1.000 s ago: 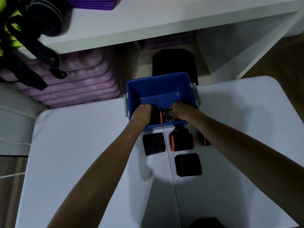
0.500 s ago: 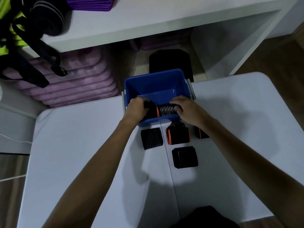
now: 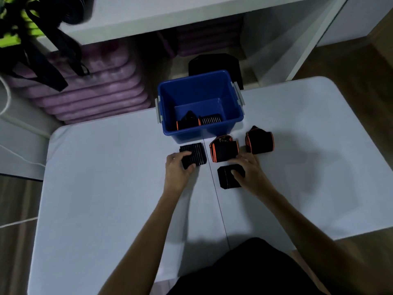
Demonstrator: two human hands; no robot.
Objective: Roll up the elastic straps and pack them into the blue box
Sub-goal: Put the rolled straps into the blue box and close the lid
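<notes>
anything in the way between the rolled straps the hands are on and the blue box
Nothing visible blocks the way. The left hand grips the ribbed black roll, right in front of the open blue box. The right hand holds the plain black roll; the orange-edged roll lies between it and the box, low enough to lift over.

Blue box point(image 3: 231, 107), black orange-edged rolls point(image 3: 223, 151), black ribbed roll point(image 3: 194, 155), white table point(image 3: 106, 188)
</notes>
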